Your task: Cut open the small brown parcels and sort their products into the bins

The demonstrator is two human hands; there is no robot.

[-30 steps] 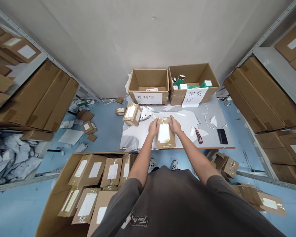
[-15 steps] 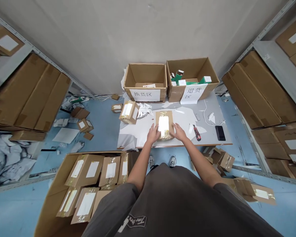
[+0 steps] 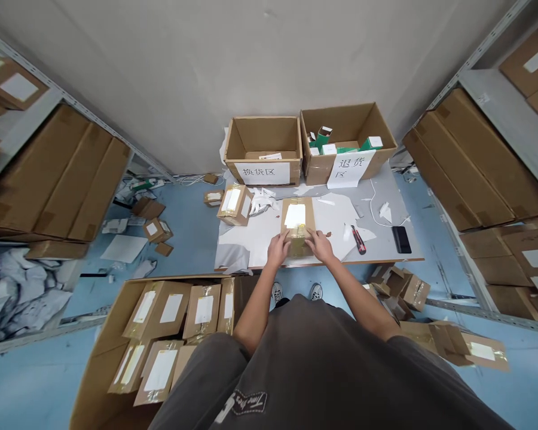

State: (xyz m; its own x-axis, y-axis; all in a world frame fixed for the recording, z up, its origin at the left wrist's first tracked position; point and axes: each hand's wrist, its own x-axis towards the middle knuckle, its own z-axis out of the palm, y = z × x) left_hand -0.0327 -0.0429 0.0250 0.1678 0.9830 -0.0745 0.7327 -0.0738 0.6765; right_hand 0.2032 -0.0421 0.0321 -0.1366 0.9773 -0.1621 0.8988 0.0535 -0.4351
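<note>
A small brown taped parcel [image 3: 297, 222] with a white label lies on the grey table [image 3: 385, 236] in front of me. My left hand [image 3: 278, 249] grips its near left corner and my right hand [image 3: 320, 245] grips its near right corner, fingers curled on the near end. The near end looks lifted, so the parcel tilts away from me.
Two open cartons [image 3: 263, 149] [image 3: 347, 140] with paper signs stand at the table's back. Another parcel [image 3: 235, 204], white paper scraps, a red utility knife [image 3: 357, 239], a black phone [image 3: 401, 239] and a cable lie on the table. A big carton of parcels [image 3: 161, 334] sits at lower left; shelves flank both sides.
The parcel was pushed away from me, then its near end came up. My hands slid from its far end to its near corners.
</note>
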